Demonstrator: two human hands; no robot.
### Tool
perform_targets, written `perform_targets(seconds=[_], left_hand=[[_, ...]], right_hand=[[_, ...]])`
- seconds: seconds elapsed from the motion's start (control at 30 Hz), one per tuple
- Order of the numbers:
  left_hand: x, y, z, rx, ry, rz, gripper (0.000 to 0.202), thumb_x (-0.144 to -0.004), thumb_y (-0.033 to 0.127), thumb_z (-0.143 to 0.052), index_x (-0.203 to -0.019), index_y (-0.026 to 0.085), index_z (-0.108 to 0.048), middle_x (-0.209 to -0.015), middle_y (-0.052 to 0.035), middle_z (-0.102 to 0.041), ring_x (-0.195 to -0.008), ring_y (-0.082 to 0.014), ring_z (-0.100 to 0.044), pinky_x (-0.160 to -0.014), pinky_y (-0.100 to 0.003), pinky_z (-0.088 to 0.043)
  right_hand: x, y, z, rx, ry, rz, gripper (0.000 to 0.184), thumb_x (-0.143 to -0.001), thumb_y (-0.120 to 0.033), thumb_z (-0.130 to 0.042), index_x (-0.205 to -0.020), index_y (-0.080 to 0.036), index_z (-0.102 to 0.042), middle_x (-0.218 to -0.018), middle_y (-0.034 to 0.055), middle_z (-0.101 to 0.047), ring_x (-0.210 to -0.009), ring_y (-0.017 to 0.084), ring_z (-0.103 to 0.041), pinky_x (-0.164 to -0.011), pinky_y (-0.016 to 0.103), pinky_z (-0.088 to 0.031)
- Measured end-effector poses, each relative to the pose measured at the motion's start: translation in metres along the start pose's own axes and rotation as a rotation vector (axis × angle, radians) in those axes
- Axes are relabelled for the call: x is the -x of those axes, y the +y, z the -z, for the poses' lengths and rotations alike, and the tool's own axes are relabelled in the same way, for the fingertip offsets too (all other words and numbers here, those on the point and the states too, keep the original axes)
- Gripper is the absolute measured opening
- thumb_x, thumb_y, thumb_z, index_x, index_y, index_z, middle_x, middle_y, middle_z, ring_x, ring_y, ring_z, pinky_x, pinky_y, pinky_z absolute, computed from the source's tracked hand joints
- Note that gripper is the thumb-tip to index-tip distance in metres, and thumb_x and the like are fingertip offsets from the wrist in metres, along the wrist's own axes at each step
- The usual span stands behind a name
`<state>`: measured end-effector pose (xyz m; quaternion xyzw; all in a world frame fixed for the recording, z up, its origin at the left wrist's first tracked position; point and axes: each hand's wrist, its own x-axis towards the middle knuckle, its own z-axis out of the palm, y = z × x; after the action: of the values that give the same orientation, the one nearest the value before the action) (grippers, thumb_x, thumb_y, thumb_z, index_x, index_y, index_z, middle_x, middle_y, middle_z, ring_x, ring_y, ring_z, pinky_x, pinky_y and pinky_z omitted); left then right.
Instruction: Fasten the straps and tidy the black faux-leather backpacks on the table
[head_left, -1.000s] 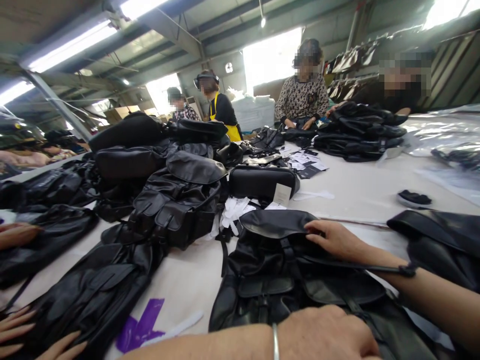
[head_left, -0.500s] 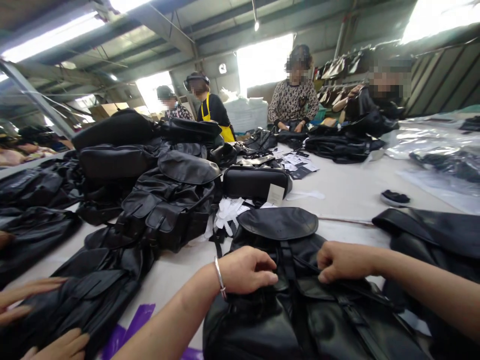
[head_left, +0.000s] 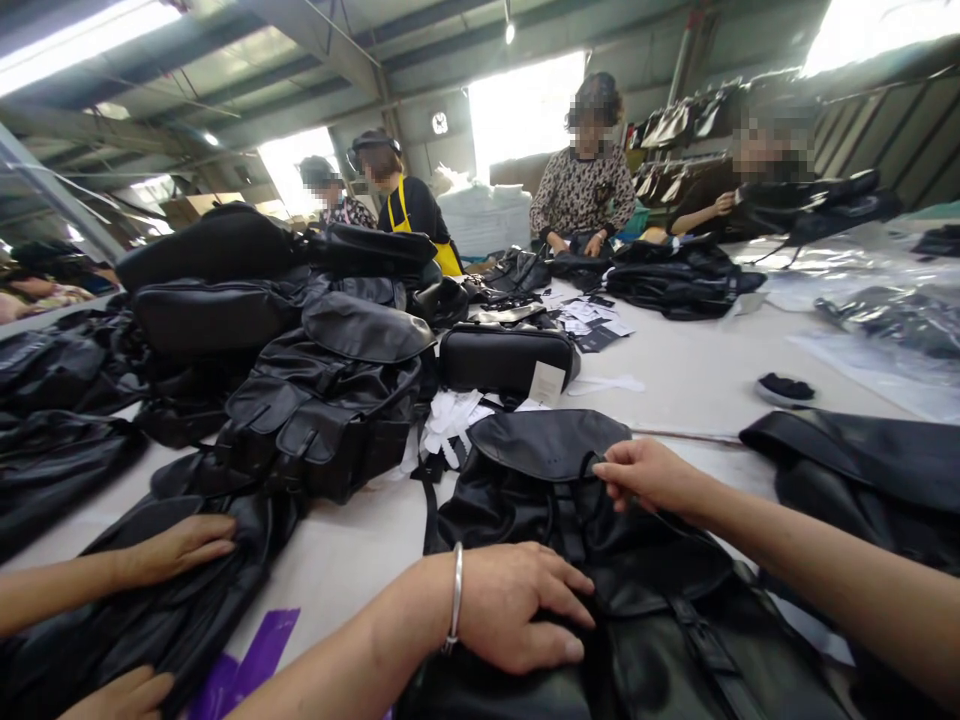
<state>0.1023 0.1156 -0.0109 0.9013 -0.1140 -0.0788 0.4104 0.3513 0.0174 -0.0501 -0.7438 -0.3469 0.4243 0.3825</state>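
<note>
Backpack of black leather is lying flat on the counter straight in front of me, directly under both of my hands. Its long axis is running from close by my right side away toward the far left. The rounded flap is pointing away from me and the bottom end is dropping out of view toward my body. My left hand, with a silver bangle at the wrist, is resting palm down on the middle of the bag. The fingers are spread open and flat and are gripping nothing. It is sitting on the nearer part, while my right hand is reaching further up, at the near edge of the flap where the centre strap is coming out. Those fingers are curled in against the leather, but whether they are pinching the flap or the strap I cannot tell. White paper strips and a boxy bag with a tag are lying just beyond the flap. A heap of similar bags is piling up to the far left. Another person's hand is lying on a flat bag at my left, well apart from mine.
</note>
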Motion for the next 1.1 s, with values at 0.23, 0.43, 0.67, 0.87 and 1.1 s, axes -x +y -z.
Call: perform_targets(seconds=[0.23,0.43,0.67,0.87,1.1], left_hand=[[0.0,-0.003,0.001,0.035,0.001,0.027,0.041,-0.084,0.035,-0.063,-0.121,0.019,-0.069,-0.133,-0.0119,-0.063,-0.123,-0.0233,-0.059,-0.112,-0.034,-0.042],[0.006,0.002,0.013,0.06,0.048,0.088,0.043,-0.081,0.036,-0.067,-0.122,0.019,-0.068,-0.125,-0.0103,-0.067,-0.116,-0.0227,-0.063,-0.103,-0.03,-0.049],[0.037,0.016,0.038,0.004,0.325,0.328,0.035,-0.086,0.033,-0.06,-0.117,0.019,-0.068,-0.113,-0.006,-0.072,-0.104,-0.018,-0.066,-0.094,-0.028,-0.05],[0.086,0.009,0.005,0.181,0.972,0.616,0.042,-0.087,0.048,-0.056,-0.113,0.016,-0.068,-0.114,-0.0094,-0.072,-0.105,-0.0225,-0.067,-0.094,-0.034,-0.053],[0.139,-0.017,-0.102,0.354,1.271,0.978,0.061,-0.079,0.06,-0.056,-0.112,0.01,-0.067,-0.119,-0.0154,-0.07,-0.116,-0.0307,-0.063,-0.104,-0.041,-0.05]], right_hand=[[0.006,0.011,0.011,-0.135,-0.25,-0.178,0.032,-0.073,-0.04,-0.07,-0.062,-0.017,-0.05,-0.056,-0.0009,-0.058,-0.039,0.008,-0.055,-0.028,0.014,-0.024],[0.002,0.01,-0.006,0.186,-0.158,-0.155,0.023,-0.089,-0.029,-0.051,-0.068,-0.02,-0.046,-0.064,0.0001,-0.063,-0.048,0.01,-0.061,-0.033,0.016,-0.031],[0.017,0.013,-0.009,0.418,-0.313,-0.06,0.029,-0.079,-0.028,-0.066,-0.058,-0.019,-0.049,-0.052,-0.0003,-0.063,-0.041,0.011,-0.052,-0.039,0.02,-0.033],[0.038,0.008,0.019,0.614,-0.067,0.21,0.035,-0.089,-0.048,-0.053,-0.075,-0.019,-0.066,-0.074,0.0062,-0.071,-0.066,0.02,-0.063,-0.062,0.029,-0.044],[0.134,-0.027,0.026,0.58,0.03,0.435,0.045,-0.094,-0.053,-0.046,-0.115,-0.021,-0.07,-0.121,0.01,-0.068,-0.111,0.03,-0.061,-0.094,0.039,-0.048]])
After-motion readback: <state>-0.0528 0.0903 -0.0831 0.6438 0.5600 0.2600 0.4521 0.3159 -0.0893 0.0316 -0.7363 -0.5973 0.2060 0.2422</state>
